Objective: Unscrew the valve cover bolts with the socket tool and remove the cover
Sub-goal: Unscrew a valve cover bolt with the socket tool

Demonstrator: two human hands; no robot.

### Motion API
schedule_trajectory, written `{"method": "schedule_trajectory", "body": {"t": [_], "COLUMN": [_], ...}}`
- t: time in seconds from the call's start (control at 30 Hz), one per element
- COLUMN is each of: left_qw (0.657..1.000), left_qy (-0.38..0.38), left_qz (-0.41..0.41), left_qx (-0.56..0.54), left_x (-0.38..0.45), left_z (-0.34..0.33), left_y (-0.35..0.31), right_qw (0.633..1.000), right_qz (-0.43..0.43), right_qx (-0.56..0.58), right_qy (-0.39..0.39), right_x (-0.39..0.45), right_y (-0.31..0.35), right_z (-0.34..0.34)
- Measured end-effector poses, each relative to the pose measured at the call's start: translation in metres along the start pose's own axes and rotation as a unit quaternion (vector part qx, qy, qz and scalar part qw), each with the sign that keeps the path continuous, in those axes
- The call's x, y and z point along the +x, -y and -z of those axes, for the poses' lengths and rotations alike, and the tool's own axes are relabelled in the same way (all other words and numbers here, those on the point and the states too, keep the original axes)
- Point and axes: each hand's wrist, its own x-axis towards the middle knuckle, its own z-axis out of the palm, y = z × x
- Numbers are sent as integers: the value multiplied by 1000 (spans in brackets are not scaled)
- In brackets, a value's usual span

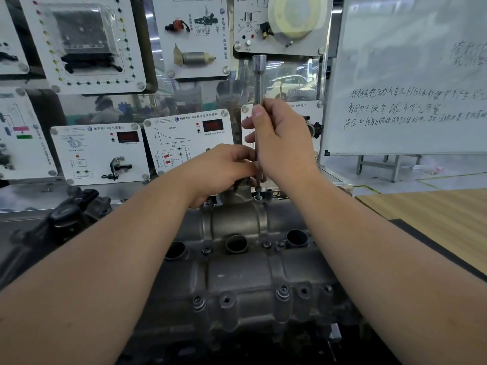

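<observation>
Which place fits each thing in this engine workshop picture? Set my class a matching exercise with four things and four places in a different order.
Things:
1. socket tool
2. whiteboard
3. valve cover
4. wooden surface

Places:
A. upper right, bearing handwriting
B. held upright in the right hand
C. right, below the whiteboard
D. bottom centre, between the forearms

Pairs: 1-B, 2-A, 3-D, 4-C

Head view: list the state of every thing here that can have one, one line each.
socket tool: upright, tip on the far bolt
far bolt: raised out of its hole
valve cover: in place on the engine
near bolts: seated
right hand: grips the tool shaft
left hand: pinches the shaft low down
</observation>
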Motion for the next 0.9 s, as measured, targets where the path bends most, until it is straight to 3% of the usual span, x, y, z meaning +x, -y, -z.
{"method": "schedule_trajectory", "body": {"t": [0.27,0.53,0.9], "left_qw": [1000,1000,1000], "left_qy": [8,4,1], "left_qz": [4,1,10], "left_qx": [12,10,9], "left_x": [2,0,-1], "left_z": [2,1,0], "left_y": [2,-1,-1], "right_qw": [999,1000,998], "right_qz": [-8,-6,4], "right_qx": [43,-7,-28], "right_qy": [21,13,58], "right_x": [-1,-2,-3], "right_y": [-1,4,5], "right_z": [2,2,5]}}
